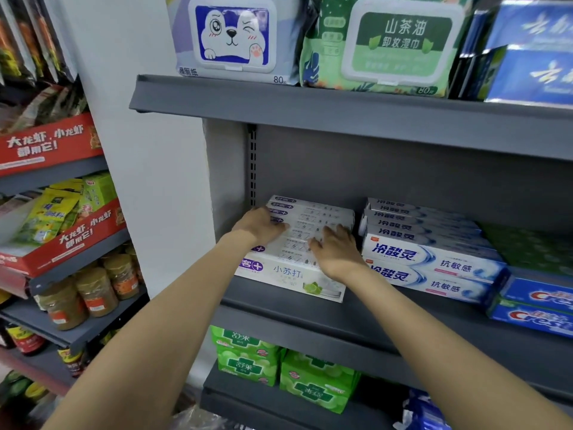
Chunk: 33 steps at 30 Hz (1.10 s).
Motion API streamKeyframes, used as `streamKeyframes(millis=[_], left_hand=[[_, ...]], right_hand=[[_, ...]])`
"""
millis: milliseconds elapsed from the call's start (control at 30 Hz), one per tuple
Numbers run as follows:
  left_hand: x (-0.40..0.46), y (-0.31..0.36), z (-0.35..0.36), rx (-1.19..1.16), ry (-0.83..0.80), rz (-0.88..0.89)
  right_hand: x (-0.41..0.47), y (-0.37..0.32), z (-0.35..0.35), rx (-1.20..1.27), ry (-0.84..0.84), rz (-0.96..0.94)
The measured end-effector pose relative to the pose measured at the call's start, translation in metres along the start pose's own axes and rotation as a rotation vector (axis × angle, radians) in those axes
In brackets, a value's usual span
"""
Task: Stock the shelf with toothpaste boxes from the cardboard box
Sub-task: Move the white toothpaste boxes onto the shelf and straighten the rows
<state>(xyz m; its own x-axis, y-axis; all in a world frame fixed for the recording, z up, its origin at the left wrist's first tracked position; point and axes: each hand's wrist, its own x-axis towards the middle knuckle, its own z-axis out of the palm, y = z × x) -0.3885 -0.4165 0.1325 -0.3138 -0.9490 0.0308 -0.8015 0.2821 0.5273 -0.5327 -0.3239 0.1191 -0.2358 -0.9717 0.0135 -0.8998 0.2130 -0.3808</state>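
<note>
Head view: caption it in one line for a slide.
Both hands, left hand and right hand, rest on a stack of white toothpaste boxes on a grey shelf.

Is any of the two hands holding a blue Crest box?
No, both the left hand and the right hand rest on the white toothpaste boxes; the Crest boxes lie untouched farther right.

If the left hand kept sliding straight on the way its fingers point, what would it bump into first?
The left hand lies on the white toothpaste boxes, fingers pointing right and slightly toward the back. It would probably meet the right hand first, then the blue-and-white toothpaste stack. Depth is hard to judge.
</note>
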Motion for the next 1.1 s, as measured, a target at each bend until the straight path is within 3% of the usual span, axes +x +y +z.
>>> streamKeyframes(millis=[133, 300, 433, 667, 867, 1100], left_hand=[[-0.015, 0.025, 0.004, 0.157, 0.189, 0.086], [-0.023, 0.064, 0.020, -0.257, 0.081, 0.225], [-0.022, 0.095, 0.031, -0.566, 0.008, 0.187], [0.001, 0.144, 0.055, -0.705, -0.231, 0.026], [0.009, 0.157, 0.066, -0.762, -0.290, -0.043], [-0.010, 0.158, 0.054, -0.568, -0.225, 0.067]], right_hand=[[-0.016, -0.004, -0.019, 0.013, 0.011, -0.106], [-0.040, 0.025, -0.069, 0.071, 0.216, -0.172], [-0.045, 0.061, -0.101, 0.126, 0.384, -0.179], [-0.037, 0.122, -0.109, -0.184, -0.052, -0.103], [-0.032, 0.140, -0.100, -0.298, -0.032, -0.111], [-0.031, 0.141, -0.098, -0.347, 0.030, -0.118]])
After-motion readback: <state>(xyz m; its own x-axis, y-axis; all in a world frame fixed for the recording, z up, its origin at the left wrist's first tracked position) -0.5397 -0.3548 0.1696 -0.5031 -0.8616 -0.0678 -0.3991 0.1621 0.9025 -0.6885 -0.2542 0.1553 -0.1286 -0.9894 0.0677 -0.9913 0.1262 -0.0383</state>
